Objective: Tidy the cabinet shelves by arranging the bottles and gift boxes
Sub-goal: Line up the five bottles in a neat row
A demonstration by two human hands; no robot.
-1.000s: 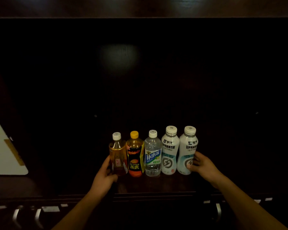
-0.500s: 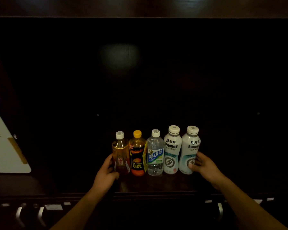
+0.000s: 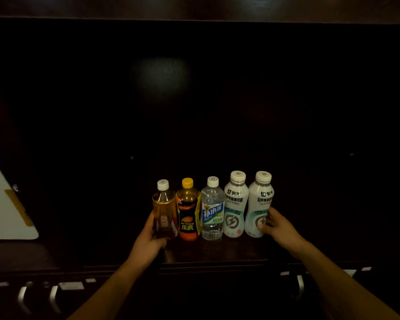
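Five upright bottles stand in a row at 6 o'clock; left hand (image 3: 148,241) cups the amber tea bottle (image 3: 164,211), right hand (image 3: 278,227) cups the end white milk-drink bottle (image 3: 259,204).

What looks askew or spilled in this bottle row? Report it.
Nothing stands out. All five bottles stand upright, capped, side by side on the shelf, with the left hand and right hand at either end.

Dark wooden shelf (image 3: 217,251), five upright bottles (image 3: 212,209) in a close row — a white box (image 3: 2,213) far left
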